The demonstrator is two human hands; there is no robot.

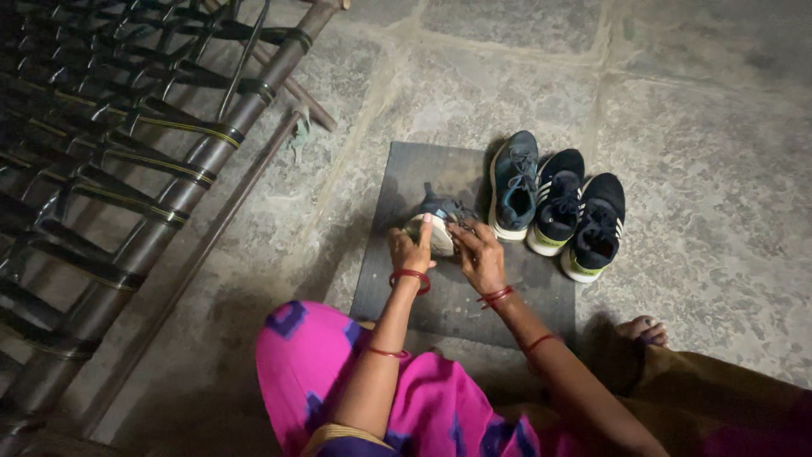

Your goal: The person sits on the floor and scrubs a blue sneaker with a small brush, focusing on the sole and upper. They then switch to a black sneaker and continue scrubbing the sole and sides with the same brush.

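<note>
left hand (410, 248) and right hand (480, 256) both clasp shoe (437, 222) mid-mat (406, 288) | three shoes (558, 203) crowd mat's far right corner | near half of mat bare | cot frame (169, 186) well left

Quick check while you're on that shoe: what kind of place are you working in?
Likely a home courtyard or entry floor. The ground is rough stone slabs, a woven rope cot stands at the left, and sneakers line a dark mat where both hands hold another shoe.

mesh cloth shoe (440, 222), rough stone floor (702, 127)
</note>
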